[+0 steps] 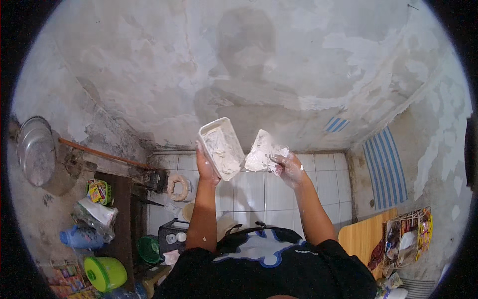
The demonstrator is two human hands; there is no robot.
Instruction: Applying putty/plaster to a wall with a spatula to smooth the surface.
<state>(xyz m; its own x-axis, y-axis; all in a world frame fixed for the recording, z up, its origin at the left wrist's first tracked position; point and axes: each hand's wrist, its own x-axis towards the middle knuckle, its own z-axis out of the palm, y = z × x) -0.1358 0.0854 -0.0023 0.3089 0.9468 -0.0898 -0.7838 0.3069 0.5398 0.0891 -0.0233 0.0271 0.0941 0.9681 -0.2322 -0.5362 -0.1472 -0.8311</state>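
Observation:
My left hand (205, 168) is closed round the side of a white rectangular tub (203, 133), tilted so that its inside shows. White putty (222, 150) lies in the tub in a rough, smeared layer. In my right hand (292, 172) is a flat putty scraper (261, 151), thickly coated with the same white paste. Its near left corner comes close to the tub's right edge; whether the two touch I cannot tell. White smears mark the right fingers. Both hands are held out before my body, above the tiled floor (249, 192).
Ahead stands a patchy plastered wall (308, 65) bearing my shadow. To the left are a dark shelf (117, 219), a blue jug (82, 237), a lime-green container (105, 273) and a large metal lid (36, 151). A wooden tabletop (361, 238) and blue-striped cloth (386, 169) are at right.

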